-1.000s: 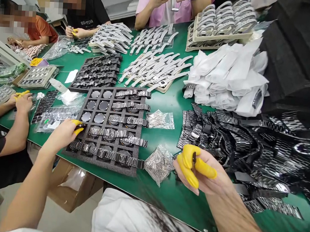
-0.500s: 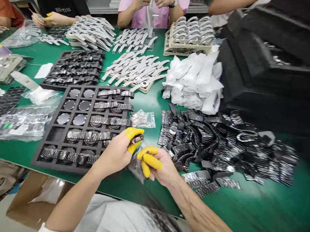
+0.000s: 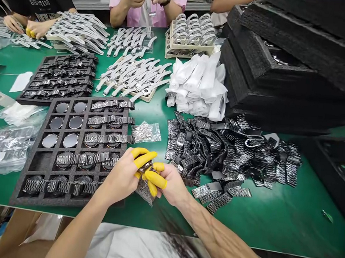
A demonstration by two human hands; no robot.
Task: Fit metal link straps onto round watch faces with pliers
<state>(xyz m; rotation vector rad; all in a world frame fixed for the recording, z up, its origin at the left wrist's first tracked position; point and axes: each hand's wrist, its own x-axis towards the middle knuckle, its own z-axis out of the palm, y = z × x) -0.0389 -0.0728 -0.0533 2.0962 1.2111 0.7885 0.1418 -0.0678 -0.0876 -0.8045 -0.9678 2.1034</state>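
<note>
Yellow finger covers are on both of my hands, which meet near the table's front edge. My left hand (image 3: 133,171) is closed around a dark watch case (image 3: 146,166). My right hand (image 3: 163,181) pinches at the case's near side, its fingers pressed together; anything small between them is hidden. Under the hands lies a clear bag of small metal pins (image 3: 145,190). Left of them, a grey foam tray (image 3: 39,161) holds round watch faces and watches with dark metal bands. To the right is a heap of dark metal bands (image 3: 218,147).
A second pin bag (image 3: 146,132) lies beyond my hands. White wrapped bundles (image 3: 200,84), white-strapped watches (image 3: 134,78) and another dark tray (image 3: 61,77) stand farther back. Tall black foam trays (image 3: 280,89) rise at right. Two people work across the green table (image 3: 272,213).
The view has shifted right. My right hand has come up against the watch case in my left hand; before, the hands were slightly apart.
</note>
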